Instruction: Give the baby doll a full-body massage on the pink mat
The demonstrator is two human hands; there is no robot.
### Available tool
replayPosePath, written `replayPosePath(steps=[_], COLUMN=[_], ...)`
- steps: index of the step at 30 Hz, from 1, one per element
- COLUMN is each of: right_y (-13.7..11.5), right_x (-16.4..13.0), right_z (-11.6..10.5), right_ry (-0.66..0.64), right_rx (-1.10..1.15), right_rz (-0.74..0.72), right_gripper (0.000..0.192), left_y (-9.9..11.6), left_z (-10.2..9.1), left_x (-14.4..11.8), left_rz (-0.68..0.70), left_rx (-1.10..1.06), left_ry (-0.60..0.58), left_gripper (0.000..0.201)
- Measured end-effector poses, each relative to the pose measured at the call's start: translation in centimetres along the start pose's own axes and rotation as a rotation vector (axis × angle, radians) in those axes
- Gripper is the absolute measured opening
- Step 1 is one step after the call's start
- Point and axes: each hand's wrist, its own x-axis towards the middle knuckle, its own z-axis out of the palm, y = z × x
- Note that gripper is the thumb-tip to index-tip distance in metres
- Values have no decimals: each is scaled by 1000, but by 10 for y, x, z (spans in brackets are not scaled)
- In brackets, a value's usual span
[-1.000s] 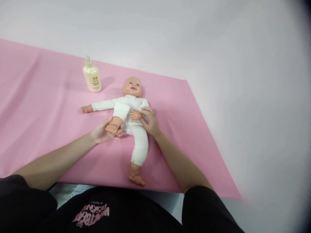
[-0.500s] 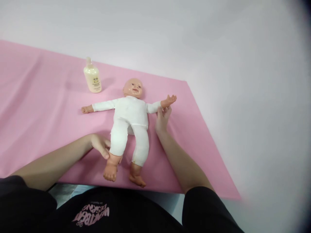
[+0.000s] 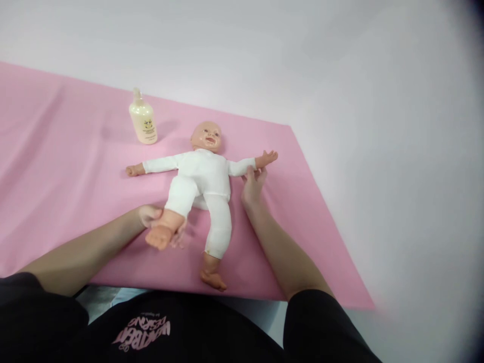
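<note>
Doll [image 3: 204, 176] lies face-up, head away; left hand [image 3: 151, 218] grips its ankle, right hand [image 3: 252, 182] its wrist.

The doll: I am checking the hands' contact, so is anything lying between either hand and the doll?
Nothing visible does. The left hand grips the doll directly at the ankle of its raised leg, and the right hand touches the forearm of its outstretched arm. The bottle stands apart on the pink sheet, beyond the doll's other arm.
</note>
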Motion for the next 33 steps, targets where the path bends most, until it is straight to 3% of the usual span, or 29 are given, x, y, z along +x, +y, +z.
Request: replayPosePath(steps=[3, 8, 12, 16, 23, 27, 33], right_y=[-13, -27, -34, -39, -43, -39, -25], right_x=[-8, -26, -36, -37, -37, -36, -30], right_z=[6, 17, 18, 18, 23, 22, 21], right_ry=[-51, -155, -317, -392, -506, -463, -305], right_rx=[-91, -219, -300, -358, -433, -377, -233], right_rz=[-186, -400, -503, -563, -661, -585, -373], right_gripper=[67, 55, 42, 33, 25, 28, 50], left_y=[-6, 2, 7, 7, 6, 2, 1], left_z=[-5, 1, 4, 1, -3, -7, -2], left_x=[2, 10, 14, 15, 14, 12, 16], left_rz=[208, 283, 290, 296, 281, 266, 235], left_rx=[-116, -197, -208, -267, -249, -193, -100], left_ry=[193, 440, 533, 591, 577, 533, 421], left_gripper=[65, 60, 59, 60, 58, 59, 61])
